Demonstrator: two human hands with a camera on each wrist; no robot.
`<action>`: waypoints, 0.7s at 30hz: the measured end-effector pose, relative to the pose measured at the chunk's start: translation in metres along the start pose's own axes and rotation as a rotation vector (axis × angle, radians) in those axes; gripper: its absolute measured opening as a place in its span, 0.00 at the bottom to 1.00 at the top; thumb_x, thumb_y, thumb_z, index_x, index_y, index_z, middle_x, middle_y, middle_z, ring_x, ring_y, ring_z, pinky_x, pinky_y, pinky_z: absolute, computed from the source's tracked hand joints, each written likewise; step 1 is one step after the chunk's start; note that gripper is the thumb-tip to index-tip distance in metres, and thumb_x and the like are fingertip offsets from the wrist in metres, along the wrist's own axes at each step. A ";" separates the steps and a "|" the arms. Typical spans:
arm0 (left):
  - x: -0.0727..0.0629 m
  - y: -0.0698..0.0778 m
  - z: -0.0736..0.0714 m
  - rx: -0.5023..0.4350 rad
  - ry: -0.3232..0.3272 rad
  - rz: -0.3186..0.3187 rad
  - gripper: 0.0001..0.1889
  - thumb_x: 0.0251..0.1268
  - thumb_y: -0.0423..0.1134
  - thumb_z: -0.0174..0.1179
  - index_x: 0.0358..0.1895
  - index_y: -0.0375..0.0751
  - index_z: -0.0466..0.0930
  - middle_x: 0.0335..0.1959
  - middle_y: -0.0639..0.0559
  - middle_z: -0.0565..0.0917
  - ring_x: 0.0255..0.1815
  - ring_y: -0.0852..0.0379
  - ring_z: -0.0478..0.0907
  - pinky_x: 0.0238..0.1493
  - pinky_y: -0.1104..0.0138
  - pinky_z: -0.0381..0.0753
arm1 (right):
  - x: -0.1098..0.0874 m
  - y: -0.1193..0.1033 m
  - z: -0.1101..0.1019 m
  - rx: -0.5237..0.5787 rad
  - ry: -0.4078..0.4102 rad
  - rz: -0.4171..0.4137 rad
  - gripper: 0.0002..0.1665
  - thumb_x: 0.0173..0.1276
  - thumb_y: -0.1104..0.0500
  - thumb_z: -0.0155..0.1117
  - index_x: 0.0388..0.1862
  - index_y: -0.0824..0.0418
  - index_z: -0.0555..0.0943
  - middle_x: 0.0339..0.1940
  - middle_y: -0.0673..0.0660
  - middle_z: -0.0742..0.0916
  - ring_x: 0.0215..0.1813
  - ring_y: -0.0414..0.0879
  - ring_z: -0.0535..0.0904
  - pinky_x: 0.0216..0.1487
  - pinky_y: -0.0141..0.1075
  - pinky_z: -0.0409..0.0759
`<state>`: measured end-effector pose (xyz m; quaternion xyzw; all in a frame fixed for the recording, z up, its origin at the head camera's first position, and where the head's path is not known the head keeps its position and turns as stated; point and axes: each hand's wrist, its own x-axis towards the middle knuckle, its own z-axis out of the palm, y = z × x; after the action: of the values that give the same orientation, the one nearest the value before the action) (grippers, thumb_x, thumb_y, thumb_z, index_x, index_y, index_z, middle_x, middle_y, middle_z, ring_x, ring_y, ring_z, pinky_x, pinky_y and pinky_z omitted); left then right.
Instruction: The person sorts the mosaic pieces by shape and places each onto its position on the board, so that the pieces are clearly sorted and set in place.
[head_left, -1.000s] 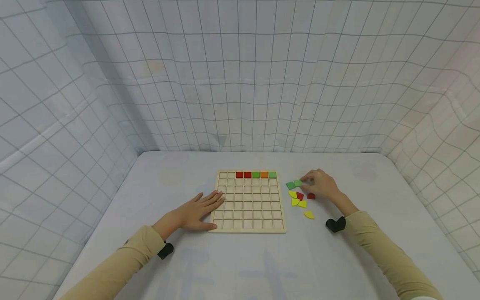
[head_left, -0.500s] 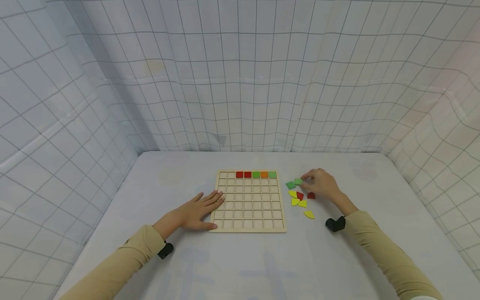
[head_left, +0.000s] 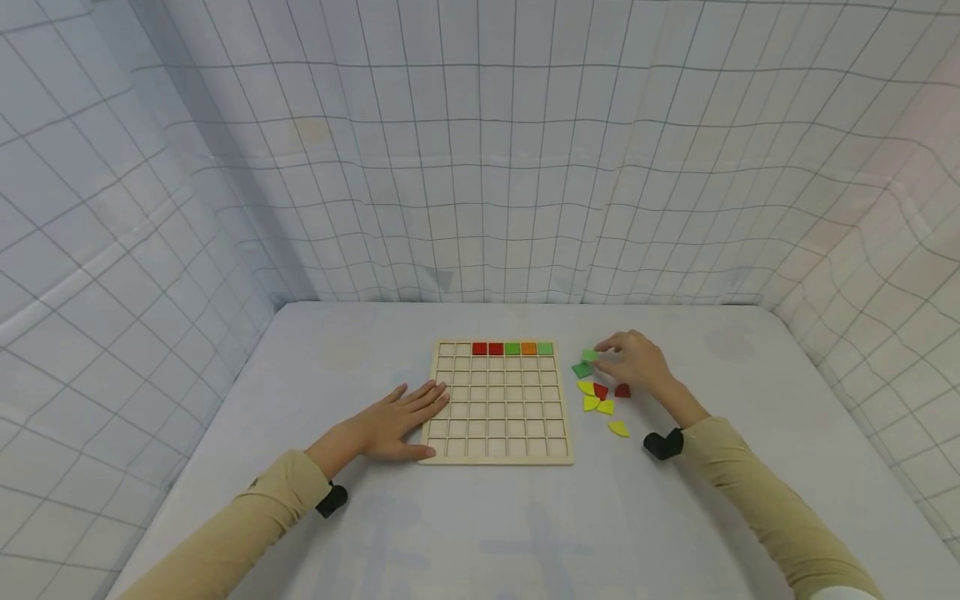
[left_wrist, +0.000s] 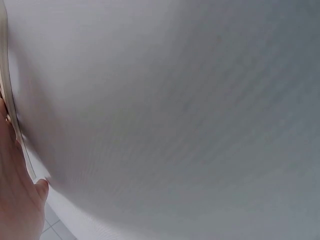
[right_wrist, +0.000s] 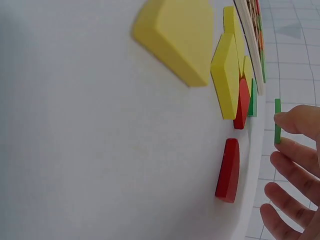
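My left hand (head_left: pixel 393 425) lies with straight fingers on the left edge of a wooden grid board (head_left: pixel 497 410). The left wrist view catches part of this hand (left_wrist: pixel 19 195) beside the board's edge. To the right of the board, my right hand (head_left: pixel 636 360) pinches a light green tile (head_left: pixel 590 356) between thumb and finger. In the right wrist view that tile (right_wrist: pixel 278 110) is raised above the table, the other fingers spread loosely. Just under it in the head view lies a darker green tile (head_left: pixel 581 371).
Several yellow pieces (head_left: pixel 618 429) and two red ones (head_left: pixel 622 391) lie right of the board. Along its top row sit red (head_left: pixel 479 349), green (head_left: pixel 512 349), orange (head_left: pixel 528 349) and light green tiles. White grid-patterned cloth (head_left: pixel 495 167) walls the table on the back and sides.
My right hand has lifted the light green tile from the table and moved slightly left with it, toward the board. My left hand stays in place.
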<state>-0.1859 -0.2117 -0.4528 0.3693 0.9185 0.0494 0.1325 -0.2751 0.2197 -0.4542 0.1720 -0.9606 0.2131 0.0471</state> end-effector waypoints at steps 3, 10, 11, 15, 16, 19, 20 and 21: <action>0.000 0.000 0.001 0.000 0.007 0.006 0.45 0.66 0.65 0.49 0.78 0.43 0.46 0.79 0.43 0.46 0.79 0.43 0.44 0.73 0.39 0.46 | 0.003 -0.005 0.002 0.013 0.014 -0.017 0.17 0.59 0.53 0.69 0.44 0.61 0.87 0.44 0.59 0.88 0.46 0.54 0.80 0.43 0.48 0.81; 0.000 0.000 0.001 0.004 0.004 0.009 0.45 0.66 0.65 0.49 0.78 0.43 0.45 0.79 0.44 0.46 0.80 0.44 0.43 0.74 0.40 0.45 | 0.011 -0.017 0.007 0.024 0.025 -0.043 0.17 0.59 0.51 0.70 0.43 0.59 0.88 0.44 0.57 0.88 0.45 0.53 0.80 0.42 0.46 0.81; 0.000 0.000 0.000 0.003 0.004 0.009 0.45 0.66 0.64 0.49 0.78 0.43 0.45 0.79 0.44 0.46 0.80 0.44 0.43 0.74 0.40 0.45 | 0.013 -0.019 0.008 0.024 0.024 -0.048 0.17 0.59 0.51 0.70 0.43 0.59 0.88 0.44 0.57 0.88 0.46 0.53 0.80 0.42 0.46 0.80; 0.000 0.001 0.000 -0.001 0.001 0.008 0.45 0.66 0.64 0.50 0.78 0.43 0.45 0.79 0.44 0.46 0.80 0.44 0.42 0.74 0.40 0.44 | 0.017 -0.029 0.011 0.037 0.012 -0.078 0.17 0.60 0.51 0.70 0.43 0.59 0.88 0.44 0.57 0.88 0.46 0.53 0.80 0.43 0.46 0.81; 0.000 0.000 0.000 -0.001 0.002 0.008 0.45 0.66 0.64 0.50 0.78 0.43 0.45 0.79 0.44 0.46 0.80 0.44 0.42 0.74 0.40 0.45 | 0.019 -0.032 0.012 0.041 0.008 -0.086 0.17 0.60 0.51 0.69 0.44 0.59 0.88 0.44 0.57 0.88 0.46 0.52 0.80 0.43 0.46 0.80; 0.000 -0.001 0.001 0.005 0.002 0.007 0.45 0.66 0.65 0.49 0.78 0.44 0.45 0.79 0.44 0.45 0.80 0.44 0.42 0.74 0.40 0.45 | 0.023 -0.041 0.015 0.054 0.003 -0.093 0.17 0.60 0.50 0.70 0.43 0.59 0.88 0.44 0.56 0.89 0.46 0.51 0.80 0.43 0.45 0.80; -0.001 -0.001 0.001 0.006 0.002 0.006 0.45 0.66 0.65 0.49 0.78 0.44 0.45 0.80 0.45 0.45 0.80 0.44 0.42 0.74 0.40 0.45 | 0.024 -0.043 0.016 0.059 0.001 -0.096 0.17 0.60 0.50 0.70 0.43 0.58 0.88 0.43 0.55 0.89 0.46 0.51 0.80 0.43 0.45 0.80; 0.000 -0.001 0.002 0.004 0.002 0.007 0.45 0.66 0.65 0.49 0.78 0.44 0.45 0.80 0.45 0.45 0.80 0.44 0.42 0.74 0.40 0.45 | 0.025 -0.046 0.017 0.062 -0.003 -0.095 0.17 0.60 0.50 0.69 0.43 0.58 0.88 0.43 0.55 0.88 0.46 0.51 0.80 0.43 0.45 0.80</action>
<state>-0.1860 -0.2130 -0.4547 0.3726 0.9175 0.0487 0.1306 -0.2829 0.1655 -0.4478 0.2189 -0.9445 0.2398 0.0502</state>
